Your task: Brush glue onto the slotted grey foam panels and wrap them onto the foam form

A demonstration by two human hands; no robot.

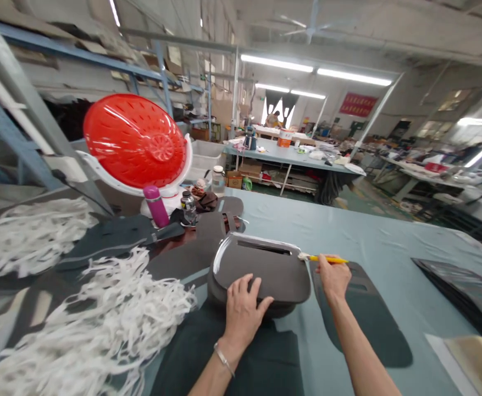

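My left hand [243, 308] lies flat with fingers spread on top of a stack of dark brown cut pieces [265, 269] that have a slot near the far edge. A wet, shiny band runs along the top piece's left and far rim. My right hand [333, 276] is closed on a yellow-handled brush [325, 258], whose bristle tip touches the stack's far right corner. A further dark piece [368, 319] lies flat under my right wrist on the pale blue-grey table [389, 242].
Heaps of white strips [112, 319] lie at the left. Behind them are a red fan [136, 140], a magenta bottle [156, 206], small jars [218, 179] and more dark pieces [112, 236]. Black sheets [467, 294] lie at the right. Other worktables stand further back.
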